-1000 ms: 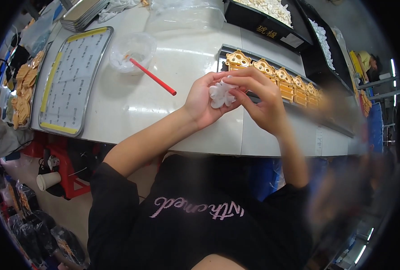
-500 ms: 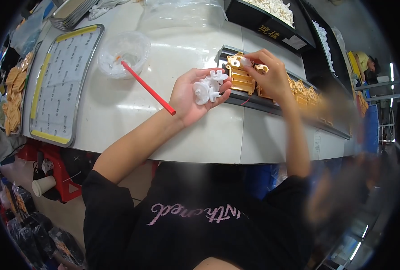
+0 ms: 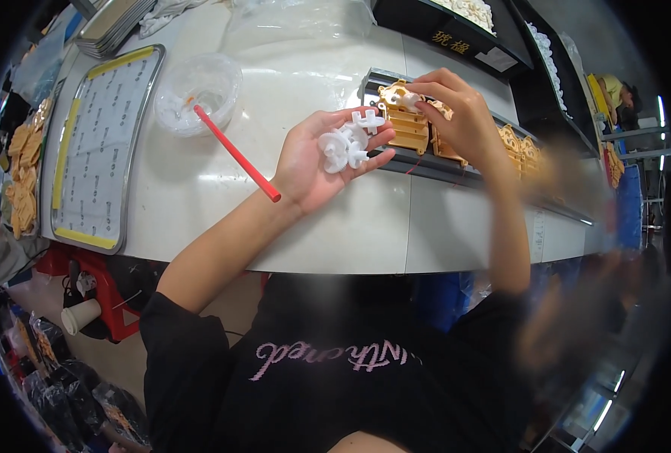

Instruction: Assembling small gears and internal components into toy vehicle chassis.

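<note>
My left hand (image 3: pixel 299 167) lies palm up, loosely cupped over the table, holding several small white plastic gear-like parts (image 3: pixel 337 151) with round flanges and stubby pegs. To its right, my right hand (image 3: pixel 465 113) pinches a single white plastic piece (image 3: pixel 410 100) between thumb and fingertips. That piece is at the upper part of a golden-orange plastic housing (image 3: pixel 409 136); whether it is seated there, I cannot tell. The housing is the leftmost of several similar orange housings (image 3: pixel 528 153) in a row on a dark metal rail (image 3: pixel 402 161). My right hand partly hides the ones beside it.
A clear plastic tub (image 3: pixel 200 94) with a red stick (image 3: pixel 237 156) leaning out stands left of my hands. Farther left lies a lined metal tray (image 3: pixel 109 143). Black bins (image 3: pixel 445 34) of white parts stand at the back right. Orange parts (image 3: pixel 26 162) lie at the far left.
The view has shifted slightly. My right hand has moved a little to the right and its fingers have tilted, still pinching the white piece at the same housing. My left hand keeps its parts.
</note>
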`<act>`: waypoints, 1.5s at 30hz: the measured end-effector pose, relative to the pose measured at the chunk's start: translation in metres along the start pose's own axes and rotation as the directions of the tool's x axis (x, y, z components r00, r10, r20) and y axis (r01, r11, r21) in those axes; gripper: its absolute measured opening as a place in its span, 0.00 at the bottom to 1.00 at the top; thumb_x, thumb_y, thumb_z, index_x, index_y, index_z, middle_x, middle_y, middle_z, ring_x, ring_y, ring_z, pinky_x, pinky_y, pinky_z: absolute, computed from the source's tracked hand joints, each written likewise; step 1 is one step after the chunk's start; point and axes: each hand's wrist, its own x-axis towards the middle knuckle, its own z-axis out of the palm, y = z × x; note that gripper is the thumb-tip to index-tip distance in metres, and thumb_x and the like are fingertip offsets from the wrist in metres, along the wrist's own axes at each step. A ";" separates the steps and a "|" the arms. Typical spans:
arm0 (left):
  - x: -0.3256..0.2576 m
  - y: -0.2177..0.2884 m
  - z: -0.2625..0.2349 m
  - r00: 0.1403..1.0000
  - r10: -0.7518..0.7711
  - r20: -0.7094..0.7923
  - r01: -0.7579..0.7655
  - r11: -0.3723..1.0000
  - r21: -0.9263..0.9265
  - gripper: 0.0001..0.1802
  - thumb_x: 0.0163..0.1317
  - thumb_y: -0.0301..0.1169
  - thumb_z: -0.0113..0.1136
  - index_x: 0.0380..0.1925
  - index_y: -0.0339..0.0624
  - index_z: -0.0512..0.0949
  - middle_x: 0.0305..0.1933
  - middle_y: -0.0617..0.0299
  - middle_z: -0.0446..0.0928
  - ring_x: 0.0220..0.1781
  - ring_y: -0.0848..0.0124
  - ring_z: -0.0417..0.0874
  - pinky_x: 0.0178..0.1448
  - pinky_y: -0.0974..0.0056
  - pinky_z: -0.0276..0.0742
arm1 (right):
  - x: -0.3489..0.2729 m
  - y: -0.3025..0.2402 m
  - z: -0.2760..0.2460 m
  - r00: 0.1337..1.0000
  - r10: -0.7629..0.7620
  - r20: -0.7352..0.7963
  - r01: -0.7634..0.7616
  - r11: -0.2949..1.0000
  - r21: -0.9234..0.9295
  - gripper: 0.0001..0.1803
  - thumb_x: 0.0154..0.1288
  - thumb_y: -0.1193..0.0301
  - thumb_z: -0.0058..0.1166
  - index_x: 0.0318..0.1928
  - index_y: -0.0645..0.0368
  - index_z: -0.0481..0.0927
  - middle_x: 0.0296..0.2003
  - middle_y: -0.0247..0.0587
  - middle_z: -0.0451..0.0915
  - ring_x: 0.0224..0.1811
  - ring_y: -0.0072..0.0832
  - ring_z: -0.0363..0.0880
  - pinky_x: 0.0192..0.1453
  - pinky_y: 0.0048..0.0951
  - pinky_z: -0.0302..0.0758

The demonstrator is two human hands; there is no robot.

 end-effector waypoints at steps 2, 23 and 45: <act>0.000 0.000 0.002 1.000 -0.005 0.025 0.005 1.000 -0.002 0.22 0.66 0.34 0.38 0.55 0.30 0.64 0.53 0.45 0.70 0.57 0.55 0.74 0.63 0.48 0.71 | -0.001 -0.026 -0.010 0.998 -0.032 -0.058 0.038 0.994 0.105 0.13 0.55 0.79 0.59 0.43 0.59 0.81 0.37 0.42 0.79 0.38 0.37 0.80 0.43 0.30 0.76; -0.003 -0.007 0.005 0.987 -0.115 0.109 0.113 0.993 0.028 0.27 0.68 0.34 0.37 0.64 0.31 0.57 0.62 0.44 0.64 0.67 0.52 0.64 0.71 0.46 0.59 | -0.057 0.028 -0.006 0.961 0.175 -0.214 -0.220 0.953 -0.208 0.03 0.57 0.76 0.58 0.33 0.62 0.79 0.31 0.38 0.78 0.34 0.33 0.79 0.37 0.29 0.76; -0.005 -0.014 0.011 0.964 -0.222 0.148 0.221 0.975 0.026 0.25 0.70 0.35 0.35 0.61 0.28 0.58 0.59 0.47 0.67 0.64 0.57 0.68 0.73 0.49 0.57 | -0.045 -0.059 0.007 0.990 0.038 -0.133 -0.015 0.984 0.175 0.13 0.52 0.81 0.60 0.40 0.61 0.80 0.35 0.40 0.78 0.38 0.33 0.78 0.40 0.30 0.76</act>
